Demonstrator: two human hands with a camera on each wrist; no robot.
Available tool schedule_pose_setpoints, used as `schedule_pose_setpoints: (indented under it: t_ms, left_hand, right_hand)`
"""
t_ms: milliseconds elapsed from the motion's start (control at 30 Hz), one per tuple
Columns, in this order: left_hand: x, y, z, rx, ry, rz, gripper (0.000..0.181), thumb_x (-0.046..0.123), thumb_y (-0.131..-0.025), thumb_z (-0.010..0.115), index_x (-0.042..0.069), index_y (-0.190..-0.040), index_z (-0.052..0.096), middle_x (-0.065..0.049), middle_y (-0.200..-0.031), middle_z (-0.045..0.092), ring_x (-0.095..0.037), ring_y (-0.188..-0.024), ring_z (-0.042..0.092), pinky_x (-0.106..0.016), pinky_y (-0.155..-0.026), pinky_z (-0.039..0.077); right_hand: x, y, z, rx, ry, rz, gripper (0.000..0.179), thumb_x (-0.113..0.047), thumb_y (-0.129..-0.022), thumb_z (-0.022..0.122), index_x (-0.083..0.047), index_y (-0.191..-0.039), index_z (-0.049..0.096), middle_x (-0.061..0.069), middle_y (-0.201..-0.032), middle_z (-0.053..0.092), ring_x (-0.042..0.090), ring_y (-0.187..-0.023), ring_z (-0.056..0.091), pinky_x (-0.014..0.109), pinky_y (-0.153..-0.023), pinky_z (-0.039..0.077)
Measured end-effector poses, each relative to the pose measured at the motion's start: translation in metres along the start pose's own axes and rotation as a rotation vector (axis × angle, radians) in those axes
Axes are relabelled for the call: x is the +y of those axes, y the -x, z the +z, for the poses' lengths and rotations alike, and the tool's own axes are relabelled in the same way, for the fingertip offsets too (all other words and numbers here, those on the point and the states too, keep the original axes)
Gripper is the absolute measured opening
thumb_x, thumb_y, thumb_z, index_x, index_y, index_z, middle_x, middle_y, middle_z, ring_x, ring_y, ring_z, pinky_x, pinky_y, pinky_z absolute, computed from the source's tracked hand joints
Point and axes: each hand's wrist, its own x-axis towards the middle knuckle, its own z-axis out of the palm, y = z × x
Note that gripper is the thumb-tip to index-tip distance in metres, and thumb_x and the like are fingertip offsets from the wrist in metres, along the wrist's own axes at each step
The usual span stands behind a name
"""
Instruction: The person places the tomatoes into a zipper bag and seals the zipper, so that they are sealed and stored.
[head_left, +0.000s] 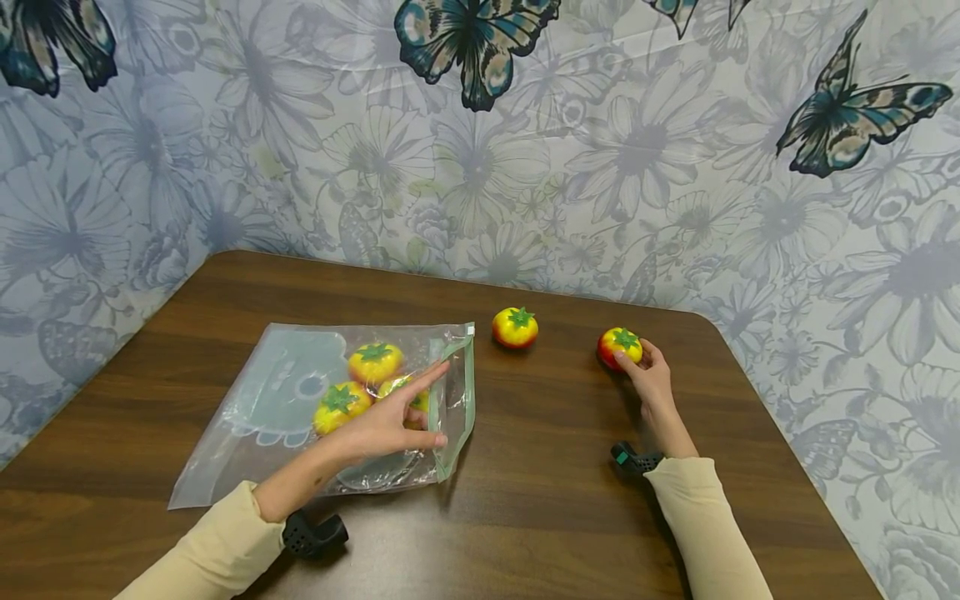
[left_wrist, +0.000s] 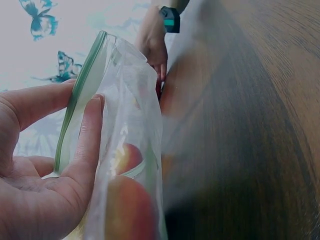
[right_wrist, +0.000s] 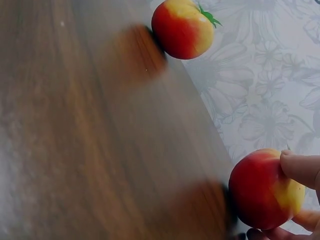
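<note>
A clear zip bag (head_left: 247, 450) with a green-edged mouth lies on the table, several red-and-yellow tomatoes with green leafy tops inside it. My left hand (head_left: 386, 425) reaches over the bag to its mouth, fingers spread and nearly straight. The left wrist view shows its fingertips at the green zip edge (left_wrist: 77, 110), where the mouth gapes. Over at the right, my right hand (head_left: 651, 383) pinches another tomato (head_left: 618, 348) between thumb and fingers. One more tomato (head_left: 515, 328) sits loose between the bag and that hand.
The brown wooden table (head_left: 540, 517) has its back edge against a flowered, butterfly-printed backdrop (head_left: 480, 192). Its right edge slants down beyond my right arm. Each wrist wears a black band (head_left: 315, 535).
</note>
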Motion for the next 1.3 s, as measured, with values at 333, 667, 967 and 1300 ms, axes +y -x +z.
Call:
schedule_pose_setpoints:
  t_ms: [333, 667, 967, 1300]
  left_hand:
    - [-0.002, -0.002, -0.004, -0.009, 0.011, -0.003, 0.094, 0.005, -0.081, 0.073, 0.022, -0.152, 0.013, -0.005, -0.155, 0.003, -0.016, -0.070, 0.047, -0.023, -0.054, 0.044]
    - [0.000, -0.005, -0.009, -0.011, 0.001, -0.001, 0.094, 0.006, -0.081, 0.074, 0.021, -0.152, 0.013, -0.006, -0.155, 0.005, -0.017, -0.071, 0.047, -0.023, -0.054, 0.044]
    - [0.000, -0.006, -0.013, -0.034, 0.041, 0.019, 0.094, 0.004, -0.081, 0.072, 0.019, -0.152, 0.012, -0.004, -0.155, 0.004, -0.015, -0.068, 0.051, -0.025, -0.056, 0.045]
    - [-0.001, -0.008, -0.017, -0.037, 0.038, 0.016, 0.094, 0.004, -0.081, 0.072, 0.020, -0.152, 0.012, -0.004, -0.155, 0.004, -0.015, -0.068, 0.050, -0.024, -0.056, 0.044]
  right_hand:
    - [0.006, 0.002, -0.002, 0.009, 0.040, 0.005, 0.069, -0.019, -0.091, 0.063, 0.003, -0.145, 0.026, 0.024, -0.139, 0.034, 0.030, -0.123, 0.035, 0.037, -0.101, 0.031]
    - [-0.013, 0.028, 0.006, -0.091, 0.083, -0.040, 0.068, -0.027, -0.092, 0.061, -0.003, -0.145, 0.027, 0.021, -0.136, 0.038, 0.027, -0.119, 0.040, 0.032, -0.096, 0.034]
    - [-0.037, 0.049, 0.028, -0.225, 0.052, -0.093, 0.067, -0.026, -0.091, 0.063, -0.006, -0.145, 0.029, 0.018, -0.136, 0.040, 0.027, -0.121, 0.041, 0.032, -0.098, 0.035]
    - [-0.051, 0.069, 0.060, -0.344, 0.047, -0.138, 0.062, -0.023, -0.091, 0.064, -0.008, -0.143, 0.035, 0.017, -0.133, 0.044, 0.029, -0.116, 0.044, 0.028, -0.093, 0.040]
